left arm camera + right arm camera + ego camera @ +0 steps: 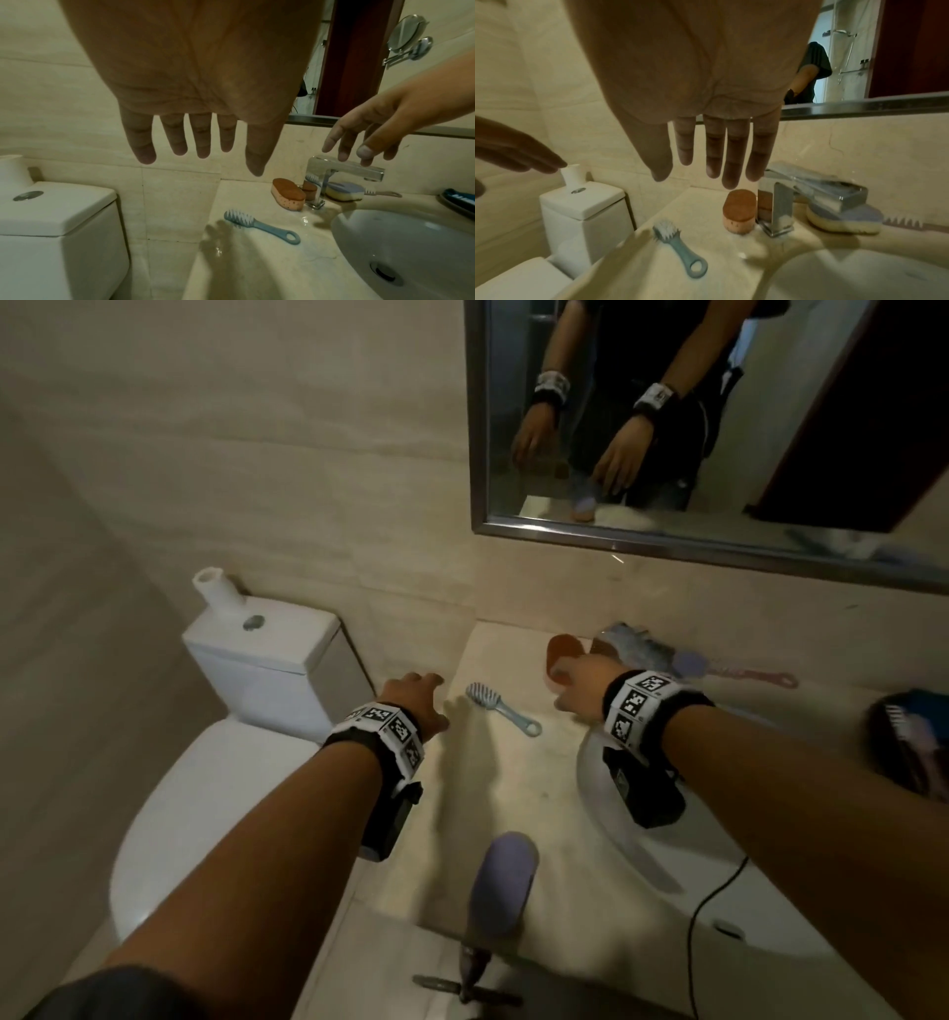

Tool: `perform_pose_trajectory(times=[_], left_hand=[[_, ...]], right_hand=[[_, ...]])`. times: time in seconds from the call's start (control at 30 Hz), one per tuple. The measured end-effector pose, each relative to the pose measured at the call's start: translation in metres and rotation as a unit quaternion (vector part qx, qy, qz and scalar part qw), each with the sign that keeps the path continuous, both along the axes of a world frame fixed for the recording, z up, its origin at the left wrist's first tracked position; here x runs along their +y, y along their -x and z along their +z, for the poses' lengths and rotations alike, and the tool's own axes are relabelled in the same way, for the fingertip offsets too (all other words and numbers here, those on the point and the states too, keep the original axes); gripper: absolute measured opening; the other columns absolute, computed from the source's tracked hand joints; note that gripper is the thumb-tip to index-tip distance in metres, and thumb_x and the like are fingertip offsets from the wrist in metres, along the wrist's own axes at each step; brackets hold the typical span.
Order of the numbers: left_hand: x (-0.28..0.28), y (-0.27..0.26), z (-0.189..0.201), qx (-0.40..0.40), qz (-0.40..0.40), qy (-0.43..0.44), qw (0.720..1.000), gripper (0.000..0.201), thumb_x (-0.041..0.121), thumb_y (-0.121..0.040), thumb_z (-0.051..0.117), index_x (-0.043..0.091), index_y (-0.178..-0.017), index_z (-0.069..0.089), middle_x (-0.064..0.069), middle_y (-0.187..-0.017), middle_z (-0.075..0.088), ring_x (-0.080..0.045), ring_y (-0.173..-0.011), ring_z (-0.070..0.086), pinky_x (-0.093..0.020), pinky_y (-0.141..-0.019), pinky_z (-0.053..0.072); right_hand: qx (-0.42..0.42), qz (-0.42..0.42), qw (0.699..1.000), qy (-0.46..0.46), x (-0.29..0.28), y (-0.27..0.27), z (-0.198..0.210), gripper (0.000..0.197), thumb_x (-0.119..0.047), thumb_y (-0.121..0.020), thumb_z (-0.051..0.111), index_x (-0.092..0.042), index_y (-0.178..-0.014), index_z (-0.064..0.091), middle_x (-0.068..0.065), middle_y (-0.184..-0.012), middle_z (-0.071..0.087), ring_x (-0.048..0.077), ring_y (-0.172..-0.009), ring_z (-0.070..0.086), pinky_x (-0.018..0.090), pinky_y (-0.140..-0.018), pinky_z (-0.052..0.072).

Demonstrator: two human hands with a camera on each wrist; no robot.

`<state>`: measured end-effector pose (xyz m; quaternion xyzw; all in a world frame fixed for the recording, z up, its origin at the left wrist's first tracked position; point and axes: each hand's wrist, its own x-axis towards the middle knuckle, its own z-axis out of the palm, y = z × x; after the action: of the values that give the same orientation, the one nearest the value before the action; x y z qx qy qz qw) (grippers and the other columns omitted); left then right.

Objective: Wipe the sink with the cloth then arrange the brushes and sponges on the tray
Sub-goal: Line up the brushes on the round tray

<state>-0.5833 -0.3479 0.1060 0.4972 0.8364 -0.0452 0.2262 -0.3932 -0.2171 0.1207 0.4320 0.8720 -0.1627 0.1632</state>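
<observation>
Head view: both hands' fingers spread, empty, w/ tap [344, 172] fronting orange sponge [287, 193] & blue brush [259, 225].

Chrome tap [808, 194] hides part of the blue-and-yellow oval sponge [844, 221]; the pink comb-toothed brush [911, 223] runs off frame.

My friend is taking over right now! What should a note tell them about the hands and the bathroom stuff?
Left hand: open, holding nothing, above the counter's left edge.
Right hand: open, fingers spread just above the faucet.
Blue brush: flat on the counter, left of the sink.
Orange sponge: left of the faucet.
Blue-and-yellow sponge and pink brush: behind the faucet.
Done: cannot tell whether the sink was wiped; no cloth clearly in view.
Left: brushes and sponges all lie loose on the counter, not arranged.
</observation>
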Motion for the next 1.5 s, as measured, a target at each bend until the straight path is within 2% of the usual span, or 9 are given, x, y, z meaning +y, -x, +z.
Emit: perform_pose_trajectory(times=[0.27,0.43,0.67,0.83,0.93,1.1,1.2,1.33,1.5], left_hand=[[0.02,0.013,-0.047,-0.052,-0.025,0.03,0.998,0.065,0.034,-0.089,0.059,0.021,-0.145,0.029,-0.011,-0.145,0.037,-0.032,-0.131,0.039,-0.042,-0.106,0.039],[0.046,0.015,-0.064,-0.065,-0.024,0.042,0.997,0.067,0.032,-0.089,0.06,0.021,-0.146,0.027,-0.011,-0.146,0.036,-0.031,-0.133,0.037,-0.043,-0.107,0.037],[0.099,0.023,-0.103,-0.079,-0.042,0.043,0.995,0.07,0.03,-0.088,0.059,0.018,-0.147,0.023,-0.01,-0.152,0.026,-0.034,-0.133,0.036,-0.043,-0.107,0.037],[0.128,0.024,-0.14,-0.121,-0.047,-0.004,0.992,0.069,0.024,-0.089,0.059,0.019,-0.148,0.024,-0.008,-0.156,0.021,-0.033,-0.138,0.03,-0.038,-0.114,0.028],[0.14,0.029,-0.151,-0.106,-0.062,0.012,0.992,0.069,0.028,-0.087,0.062,0.023,-0.146,0.027,-0.008,-0.153,0.023,-0.034,-0.137,0.028,-0.04,-0.114,0.026],[0.138,0.034,-0.153,-0.089,-0.048,0.001,0.995,0.054,0.023,-0.085,0.064,0.02,-0.134,0.042,-0.013,-0.138,0.032,-0.036,-0.12,0.036,-0.042,-0.105,0.035],[0.135,0.038,-0.151,-0.091,-0.035,0.004,0.995,0.049,0.025,-0.082,0.068,0.016,-0.125,0.047,-0.014,-0.131,0.036,-0.034,-0.118,0.038,-0.041,-0.101,0.036],[0.128,0.036,-0.148,-0.09,-0.032,0.009,0.995,0.047,0.026,-0.081,0.07,0.013,-0.12,0.047,-0.013,-0.127,0.038,-0.033,-0.115,0.042,-0.041,-0.099,0.04],[0.11,0.034,-0.127,-0.143,-0.007,-0.005,0.99,0.05,0.02,-0.081,0.071,0.01,-0.123,0.044,-0.014,-0.123,0.043,-0.034,-0.107,0.054,-0.04,-0.092,0.044]], right_hand=[[-0.051,-0.055,0.995,0.059,0.014,0.007,-0.05,0.054,-0.03,-0.089,0.059,-0.02,-0.138,0.039,0.008,-0.143,0.043,0.025,-0.129,0.043,0.033,-0.105,0.038],[-0.022,-0.068,0.994,0.083,0.037,0.015,-0.073,0.052,-0.027,-0.088,0.06,-0.019,-0.136,0.042,0.009,-0.141,0.045,0.026,-0.126,0.047,0.033,-0.105,0.04],[0.034,-0.06,0.991,0.118,0.048,0.043,-0.124,0.043,-0.027,-0.086,0.062,-0.018,-0.126,0.051,0.005,-0.128,0.052,0.022,-0.113,0.053,0.031,-0.096,0.044],[0.04,-0.057,0.995,0.076,0.06,0.053,-0.15,0.034,-0.032,-0.087,0.058,-0.022,-0.119,0.055,0.002,-0.122,0.054,0.021,-0.11,0.053,0.031,-0.094,0.043],[0.054,-0.073,0.993,0.074,0.062,0.057,-0.157,0.035,-0.035,-0.08,0.065,-0.024,-0.111,0.053,0.0,-0.114,0.052,0.021,-0.1,0.054,0.03,-0.083,0.044],[0.075,-0.061,0.993,0.073,0.064,0.059,-0.165,0.034,-0.035,-0.073,0.069,-0.026,-0.1,0.052,-0.002,-0.107,0.051,0.016,-0.088,0.05,0.025,-0.073,0.036],[0.078,-0.042,0.993,0.073,0.065,0.06,-0.166,0.026,-0.028,-0.074,0.066,-0.025,-0.098,0.058,-0.001,-0.107,0.051,0.016,-0.094,0.051,0.021,-0.074,0.032],[0.084,-0.026,0.994,0.061,0.061,0.059,-0.167,0.019,-0.026,-0.072,0.064,-0.026,-0.09,0.058,-0.002,-0.1,0.053,0.017,-0.094,0.051,0.026,-0.078,0.039],[0.095,-0.031,0.99,0.095,0.052,0.057,-0.149,0.016,-0.021,-0.079,0.062,-0.024,-0.088,0.049,0.001,-0.092,0.06,0.021,-0.079,0.057,0.032,-0.07,0.05]])
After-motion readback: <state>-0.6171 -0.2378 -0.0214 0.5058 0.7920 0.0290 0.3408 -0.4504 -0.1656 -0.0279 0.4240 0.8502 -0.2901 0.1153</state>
